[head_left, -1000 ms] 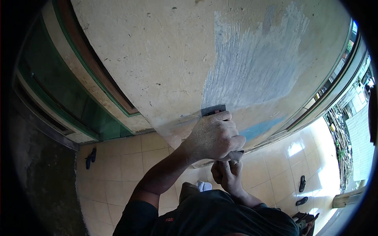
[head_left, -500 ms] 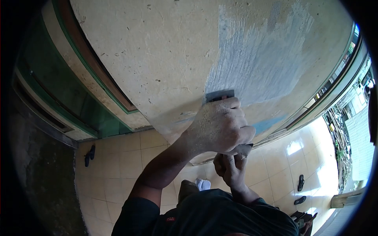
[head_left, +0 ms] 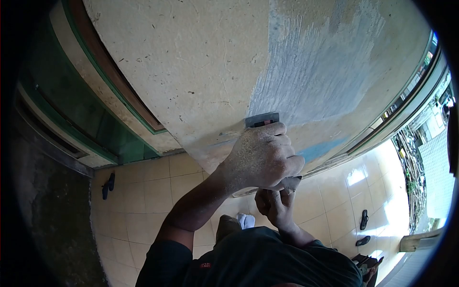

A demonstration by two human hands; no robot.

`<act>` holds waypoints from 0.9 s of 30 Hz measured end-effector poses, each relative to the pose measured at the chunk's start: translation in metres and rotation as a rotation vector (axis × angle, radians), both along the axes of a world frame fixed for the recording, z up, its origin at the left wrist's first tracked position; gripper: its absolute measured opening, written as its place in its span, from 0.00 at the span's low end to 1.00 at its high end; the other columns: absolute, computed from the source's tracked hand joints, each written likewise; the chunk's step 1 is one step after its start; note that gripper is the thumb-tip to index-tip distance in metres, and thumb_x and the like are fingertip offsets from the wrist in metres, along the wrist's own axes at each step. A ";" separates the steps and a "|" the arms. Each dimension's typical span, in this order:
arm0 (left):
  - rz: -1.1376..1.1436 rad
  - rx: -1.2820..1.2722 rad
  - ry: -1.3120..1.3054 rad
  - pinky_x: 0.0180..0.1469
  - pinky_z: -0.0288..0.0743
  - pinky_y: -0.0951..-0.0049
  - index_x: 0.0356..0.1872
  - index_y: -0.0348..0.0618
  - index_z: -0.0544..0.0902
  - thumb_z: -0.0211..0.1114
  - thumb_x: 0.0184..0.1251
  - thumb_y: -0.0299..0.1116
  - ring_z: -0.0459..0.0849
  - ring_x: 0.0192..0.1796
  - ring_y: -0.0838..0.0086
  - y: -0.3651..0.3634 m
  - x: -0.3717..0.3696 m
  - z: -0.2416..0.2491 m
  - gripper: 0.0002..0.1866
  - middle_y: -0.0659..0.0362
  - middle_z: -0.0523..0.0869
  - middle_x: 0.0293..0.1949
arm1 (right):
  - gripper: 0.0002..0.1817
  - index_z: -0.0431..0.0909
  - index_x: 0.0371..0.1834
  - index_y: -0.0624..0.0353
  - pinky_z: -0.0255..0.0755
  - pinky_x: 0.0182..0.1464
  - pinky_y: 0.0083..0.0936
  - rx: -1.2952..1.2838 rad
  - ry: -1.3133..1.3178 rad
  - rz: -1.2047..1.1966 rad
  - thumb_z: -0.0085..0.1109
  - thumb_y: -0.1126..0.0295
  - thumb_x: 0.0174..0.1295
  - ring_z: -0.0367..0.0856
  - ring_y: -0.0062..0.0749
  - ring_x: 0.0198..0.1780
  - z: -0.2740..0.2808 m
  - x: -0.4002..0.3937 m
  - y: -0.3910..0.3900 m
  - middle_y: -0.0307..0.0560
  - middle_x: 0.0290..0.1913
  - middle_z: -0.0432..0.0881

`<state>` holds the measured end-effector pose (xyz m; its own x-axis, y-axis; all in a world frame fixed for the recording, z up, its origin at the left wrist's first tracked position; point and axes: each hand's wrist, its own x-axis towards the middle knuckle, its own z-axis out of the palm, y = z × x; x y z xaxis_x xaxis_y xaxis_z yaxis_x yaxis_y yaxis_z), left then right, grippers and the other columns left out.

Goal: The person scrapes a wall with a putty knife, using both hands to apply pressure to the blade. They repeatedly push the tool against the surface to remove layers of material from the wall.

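Curled firmly around the flat scraper, whose blade sits just beyond its knuckles by the wall, probably light, stiff and best held behind its edge, the left hand works above the bent-fingered right hand, whose hold is unclear.

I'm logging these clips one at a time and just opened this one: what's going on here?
A person faces a beige wall. Their left hand, dusted with pale powder, grips a dark, flat-bladed tool at the lower left edge of a streaky, pale-grey patch. Their right hand is curled just below the left, beside a small, grey, pointed piece; whether it holds that piece is hard to tell. The patch covers only part of the wall.
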<state>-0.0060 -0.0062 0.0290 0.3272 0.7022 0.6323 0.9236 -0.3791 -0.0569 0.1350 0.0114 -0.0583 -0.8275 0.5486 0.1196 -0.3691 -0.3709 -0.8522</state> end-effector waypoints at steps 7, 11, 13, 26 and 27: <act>0.021 -0.026 0.098 0.37 0.69 0.74 0.16 0.51 0.73 0.69 0.38 0.41 0.74 0.21 0.76 0.004 0.000 0.018 0.12 0.65 0.73 0.15 | 0.17 0.68 0.26 0.63 0.53 0.16 0.15 -0.009 0.017 -0.046 0.46 0.63 0.71 0.63 0.16 0.14 0.006 -0.005 0.003 0.39 0.16 0.68; 0.063 -0.135 0.124 0.39 0.70 0.72 0.17 0.51 0.74 0.70 0.37 0.42 0.75 0.22 0.75 -0.002 -0.002 0.008 0.13 0.64 0.76 0.16 | 0.17 0.68 0.27 0.63 0.52 0.15 0.15 -0.021 0.002 -0.041 0.46 0.62 0.71 0.63 0.16 0.14 -0.001 -0.006 -0.004 0.39 0.15 0.68; 0.047 -0.113 0.113 0.40 0.71 0.72 0.17 0.51 0.74 0.70 0.37 0.42 0.75 0.22 0.75 0.003 -0.004 0.000 0.13 0.64 0.76 0.16 | 0.18 0.68 0.26 0.62 0.52 0.15 0.15 0.013 0.005 -0.005 0.46 0.62 0.71 0.63 0.16 0.14 -0.005 -0.005 0.001 0.38 0.14 0.68; 0.054 -0.055 0.066 0.40 0.72 0.71 0.17 0.53 0.76 0.70 0.34 0.39 0.76 0.23 0.73 0.010 0.001 0.009 0.10 0.64 0.76 0.16 | 0.18 0.66 0.26 0.63 0.52 0.15 0.14 0.015 -0.010 -0.085 0.45 0.63 0.71 0.63 0.16 0.14 0.004 -0.006 0.003 0.39 0.16 0.68; 0.055 -0.060 0.055 0.40 0.72 0.71 0.17 0.53 0.76 0.70 0.34 0.39 0.76 0.23 0.73 0.008 0.001 0.007 0.10 0.64 0.76 0.16 | 0.18 0.66 0.26 0.63 0.52 0.15 0.14 0.010 -0.022 -0.083 0.45 0.63 0.71 0.63 0.16 0.14 0.004 -0.006 0.000 0.39 0.16 0.68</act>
